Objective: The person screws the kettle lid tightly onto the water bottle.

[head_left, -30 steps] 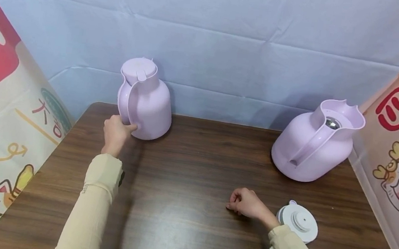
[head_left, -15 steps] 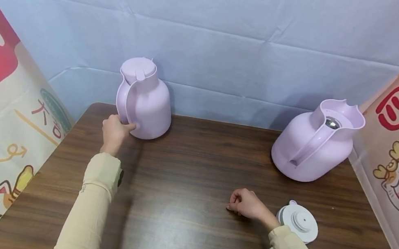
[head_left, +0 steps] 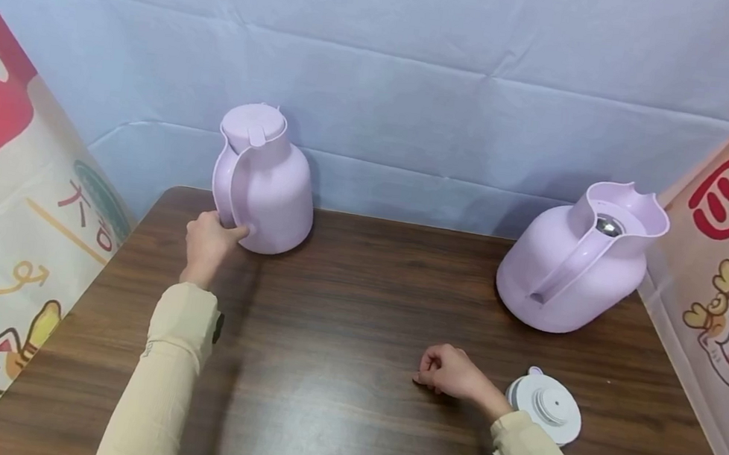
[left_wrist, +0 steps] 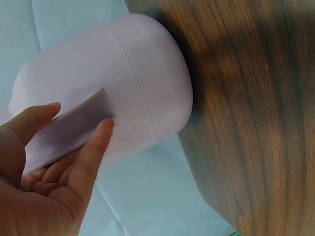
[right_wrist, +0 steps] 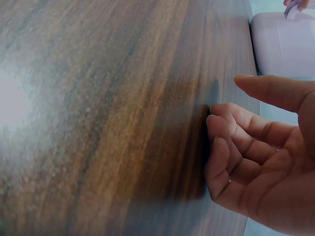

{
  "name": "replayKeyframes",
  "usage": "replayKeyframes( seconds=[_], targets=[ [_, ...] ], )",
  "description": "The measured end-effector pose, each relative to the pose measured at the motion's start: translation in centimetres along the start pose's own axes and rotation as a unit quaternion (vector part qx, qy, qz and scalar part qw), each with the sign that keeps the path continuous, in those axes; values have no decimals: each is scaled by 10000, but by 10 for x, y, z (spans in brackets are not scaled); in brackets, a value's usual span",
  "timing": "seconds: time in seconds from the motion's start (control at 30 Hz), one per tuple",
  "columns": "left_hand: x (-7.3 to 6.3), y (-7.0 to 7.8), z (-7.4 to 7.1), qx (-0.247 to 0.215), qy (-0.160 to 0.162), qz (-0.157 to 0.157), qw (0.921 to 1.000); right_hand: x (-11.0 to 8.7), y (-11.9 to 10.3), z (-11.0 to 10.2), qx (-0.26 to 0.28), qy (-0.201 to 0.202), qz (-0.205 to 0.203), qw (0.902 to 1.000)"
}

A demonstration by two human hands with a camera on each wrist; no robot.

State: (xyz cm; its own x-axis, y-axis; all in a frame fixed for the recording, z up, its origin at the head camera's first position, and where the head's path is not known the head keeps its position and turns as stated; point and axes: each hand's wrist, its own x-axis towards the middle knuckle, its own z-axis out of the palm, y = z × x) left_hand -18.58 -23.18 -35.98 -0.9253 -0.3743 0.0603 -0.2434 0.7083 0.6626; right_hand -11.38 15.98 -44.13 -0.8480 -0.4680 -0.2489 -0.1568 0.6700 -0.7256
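Lidded pitcher [head_left: 273,202] stands upright near the back left corner of the surface [head_left: 357,294], and I see the left hand [head_left: 210,238] at the low end of its handle [left_wrist: 69,128]. Fingers are bent round one side and the thumb lies along the other, tips not meeting; how firmly they grip, I cannot tell. The right hand [head_left: 448,370], toward the front right, is loosely curled and holds nothing.

My main worry is that low grip: a lift from there could let the weight above swing and tip the body. With the base close to the back edge, a push away could also run it into the backdrop [head_left: 403,127]. On the other side, the right sleeve [head_left: 531,453] lies so near the loose lid [head_left: 550,406] that an outward sweep might knock it toward the right edge.

Against a second ago, I find the left sleeve [head_left: 159,369] slightly nearer the left edge, the handle a touch leftward; the right hand, loose lid and lidless pitcher [head_left: 571,274] look unchanged.
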Motion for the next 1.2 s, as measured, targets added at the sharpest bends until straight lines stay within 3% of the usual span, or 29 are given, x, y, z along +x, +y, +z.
replayKeyframes(
  seconds=[0.27,0.37,0.6,0.8,0.97,1.2],
  targets=[
    [-10,-4,4,18,40,185,9998,-2,-2,-1,27,38,-41,10000],
    [-17,-6,6,34,-78,165,9998,-1,-2,-2,-6,31,-31,10000],
    [-32,-8,14,-6,-924,59,9957,-1,-3,-3,46,-30,-23,10000],
    [-49,-8,26,392,-1607,47,9862,-2,-3,-4,67,-69,-33,9999],
    [-70,-6,41,580,-1983,208,9782,-6,-4,-7,6,-58,-3,10000],
    [-99,1,57,465,-2437,537,9673,-10,-4,-12,-337,26,-123,9994]
  ],
)
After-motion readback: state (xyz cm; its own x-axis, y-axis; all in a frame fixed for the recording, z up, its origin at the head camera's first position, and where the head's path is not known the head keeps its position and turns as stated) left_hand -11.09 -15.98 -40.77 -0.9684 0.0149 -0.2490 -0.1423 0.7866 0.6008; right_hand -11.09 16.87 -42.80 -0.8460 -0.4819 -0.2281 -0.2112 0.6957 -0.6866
